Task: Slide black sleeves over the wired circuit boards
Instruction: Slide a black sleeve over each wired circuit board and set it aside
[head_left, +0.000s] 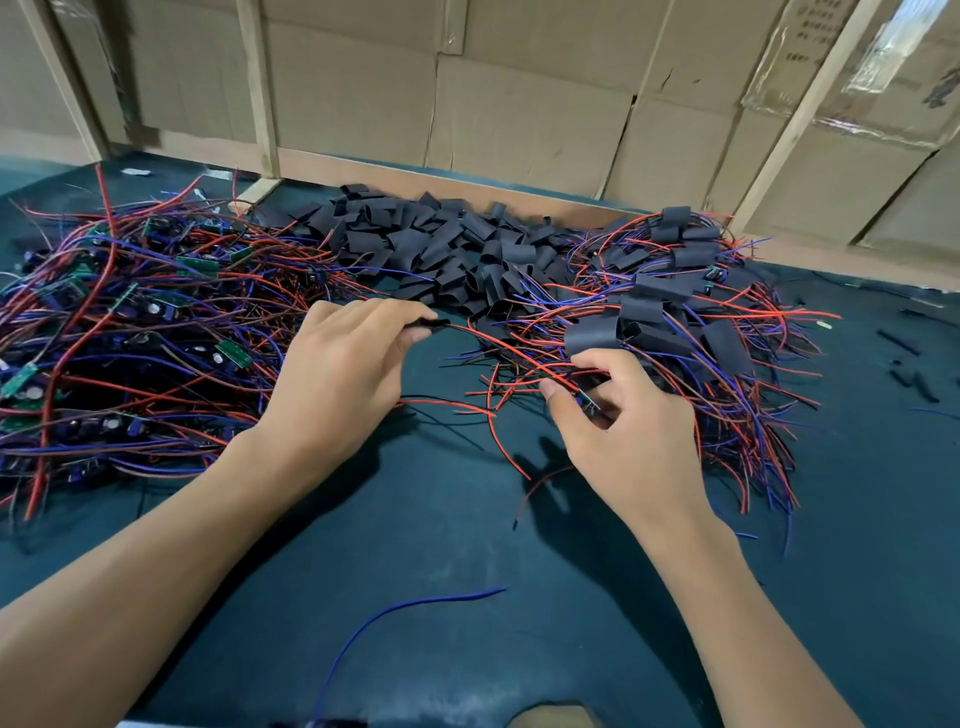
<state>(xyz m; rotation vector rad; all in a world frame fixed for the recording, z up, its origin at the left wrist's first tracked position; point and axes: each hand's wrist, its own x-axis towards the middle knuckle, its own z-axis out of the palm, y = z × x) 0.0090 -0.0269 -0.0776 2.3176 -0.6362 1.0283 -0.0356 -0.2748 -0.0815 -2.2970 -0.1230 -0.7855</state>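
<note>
Left hand pinches a black sleeve just in front of the loose sleeve pile, right hand pinches a wired circuit board nearer me.

table top: dark green | loose sleeves: black | wires: red, blue, a few black | small circuit boards: green | stray wire: blue | cardboard boxes: plain brown
</note>
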